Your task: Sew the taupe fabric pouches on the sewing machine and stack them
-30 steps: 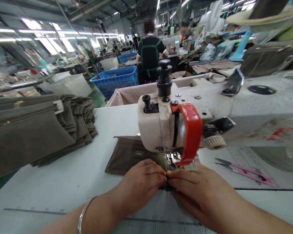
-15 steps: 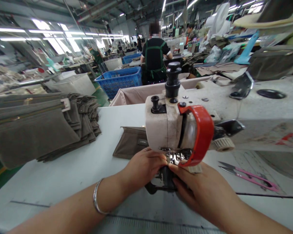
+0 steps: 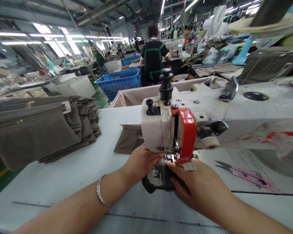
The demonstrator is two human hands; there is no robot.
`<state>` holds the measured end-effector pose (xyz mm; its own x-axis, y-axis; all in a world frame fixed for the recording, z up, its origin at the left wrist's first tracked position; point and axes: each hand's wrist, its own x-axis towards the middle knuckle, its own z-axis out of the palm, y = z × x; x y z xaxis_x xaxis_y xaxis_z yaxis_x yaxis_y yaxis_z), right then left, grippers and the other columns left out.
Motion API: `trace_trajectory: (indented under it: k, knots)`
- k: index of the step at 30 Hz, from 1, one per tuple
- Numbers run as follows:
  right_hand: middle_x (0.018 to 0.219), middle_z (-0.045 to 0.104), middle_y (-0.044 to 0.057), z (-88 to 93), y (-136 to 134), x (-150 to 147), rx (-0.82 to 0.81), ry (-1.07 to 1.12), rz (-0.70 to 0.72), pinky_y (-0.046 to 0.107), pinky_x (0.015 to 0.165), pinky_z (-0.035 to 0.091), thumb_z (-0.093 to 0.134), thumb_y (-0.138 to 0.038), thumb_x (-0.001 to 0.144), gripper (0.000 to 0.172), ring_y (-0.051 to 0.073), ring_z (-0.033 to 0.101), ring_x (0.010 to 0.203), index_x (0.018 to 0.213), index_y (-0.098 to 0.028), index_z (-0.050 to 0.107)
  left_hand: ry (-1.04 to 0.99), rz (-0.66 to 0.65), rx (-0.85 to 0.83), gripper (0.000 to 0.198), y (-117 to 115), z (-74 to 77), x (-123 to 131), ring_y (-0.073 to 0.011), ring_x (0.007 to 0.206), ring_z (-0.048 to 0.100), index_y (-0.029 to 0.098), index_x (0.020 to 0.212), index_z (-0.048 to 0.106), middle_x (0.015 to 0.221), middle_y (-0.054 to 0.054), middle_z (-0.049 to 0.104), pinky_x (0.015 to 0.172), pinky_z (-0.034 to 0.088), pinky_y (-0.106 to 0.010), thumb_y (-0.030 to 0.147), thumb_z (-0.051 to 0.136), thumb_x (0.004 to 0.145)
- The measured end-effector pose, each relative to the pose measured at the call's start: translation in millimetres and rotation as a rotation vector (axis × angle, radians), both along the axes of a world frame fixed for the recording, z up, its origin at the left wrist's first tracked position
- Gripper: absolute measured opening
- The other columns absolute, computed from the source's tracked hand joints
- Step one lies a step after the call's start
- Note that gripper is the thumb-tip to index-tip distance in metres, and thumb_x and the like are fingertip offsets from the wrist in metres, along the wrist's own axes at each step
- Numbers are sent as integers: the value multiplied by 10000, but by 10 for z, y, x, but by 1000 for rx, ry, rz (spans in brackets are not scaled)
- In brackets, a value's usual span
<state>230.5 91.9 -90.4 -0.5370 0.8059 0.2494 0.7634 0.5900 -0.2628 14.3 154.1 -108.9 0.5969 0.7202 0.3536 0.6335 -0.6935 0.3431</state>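
A stack of grey-brown fabric pieces (image 3: 39, 130) lies at the far left of the white tabletop (image 3: 70, 175), well apart from the hands, with a blue basket (image 3: 119, 81) on the floor beyond it. Nearer the middle, an olive fabric panel (image 3: 129, 139) lies flat on the tabletop, its right part running under the head of the sewing machine (image 3: 158, 126). The left hand (image 3: 140, 162), a bangle on its wrist, rests at the panel's near edge. Its fingers (image 3: 153, 156) are curled and close together, their tips reaching in under the machine head; whether they pinch anything cannot be told. Just right of them a dark piece (image 3: 158, 177) lies on the machine bed between the two hands; whether it is cloth or plate is unclear. Above it hangs the machine's red guard (image 3: 187, 135). The right hand (image 3: 197, 185) lies low on the dark piece, fingers (image 3: 175, 169) stretched out and closed side by side, pressing down without gripping it, tips at the presser foot. Pink thread snips (image 3: 244, 175) lie on the tabletop farther right, untouched.
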Motion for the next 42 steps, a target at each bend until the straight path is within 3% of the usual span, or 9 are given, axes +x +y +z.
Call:
trace_trajectory:
  k: [8, 14, 17, 19, 21, 25, 32, 36, 42]
  knots:
    - [978, 668, 94, -30, -1, 33, -62, 23, 6, 416, 754, 485, 511, -211, 867, 297, 270, 599, 867, 1128, -209, 653, 91, 0, -19, 198, -171, 236, 95, -222, 1001, 637, 198, 971, 700, 1017, -43, 712, 932, 514, -385, 102, 594, 834]
    - [1018, 657, 77, -46, 2, 63, -63, 89, 32, 403, 796, 474, 494, -188, 883, 301, 249, 594, 906, 1149, -215, 632, 184, -37, -82, 468, -219, 319, 91, -219, 1151, 568, 177, 1100, 645, 1159, -52, 669, 1006, 459, -382, -46, 498, 717]
    - [992, 656, 74, -44, 1, 58, -65, 94, 45, 389, 784, 467, 494, -193, 890, 266, 242, 592, 891, 1104, -214, 650, 301, -57, -68, 471, -225, 428, 64, -251, 1179, 547, 163, 1121, 631, 1209, -78, 644, 1022, 430, -429, -36, 488, 718]
    - [961, 658, 71, -34, -2, 39, -70, 76, 53, 390, 775, 457, 478, -200, 907, 259, 238, 596, 871, 1089, -218, 660, 340, -9, -131, 427, -238, 534, 51, -251, 1080, 606, 180, 1082, 654, 1136, -70, 674, 948, 475, -409, -7, 490, 735]
    - [989, 656, 72, -19, -7, 10, -59, 53, 82, 400, 765, 445, 468, -203, 912, 300, 240, 601, 864, 1162, -223, 633, 312, 29, -280, 391, -257, 636, 49, -203, 875, 663, 205, 1024, 675, 957, -25, 712, 780, 524, -309, 16, 484, 740]
    - [1042, 642, 82, 12, -23, -50, -40, -26, 114, 425, 731, 424, 487, -237, 902, 405, 259, 600, 862, 1303, -231, 540, 227, 31, -486, 339, -287, 753, 102, -143, 578, 598, 228, 919, 665, 663, 44, 643, 500, 422, -211, 41, 476, 709]
    - [962, 655, 50, -18, -53, -25, -71, -63, 93, 450, 770, 430, 537, -178, 846, 386, 273, 603, 883, 1225, -222, 593, 293, 32, -330, 321, -366, 723, 251, -221, 827, 682, 199, 908, 655, 887, -43, 719, 726, 523, -302, 40, 464, 705]
    - [987, 665, 48, -56, -81, -3, -58, -44, 83, 461, 802, 436, 557, -144, 808, 419, 275, 610, 905, 1219, -219, 596, 344, -9, -239, 407, -498, 612, 292, -242, 892, 671, 139, 1066, 593, 967, -98, 700, 794, 543, -343, 4, 449, 710]
    - [939, 682, 40, -90, -49, -9, -15, -52, 59, 418, 781, 458, 597, -164, 798, 355, 252, 631, 864, 1148, -216, 624, 312, 88, -315, 458, -572, 540, 369, -273, 976, 638, 84, 1246, 515, 1075, -147, 646, 876, 532, -412, 96, 467, 790]
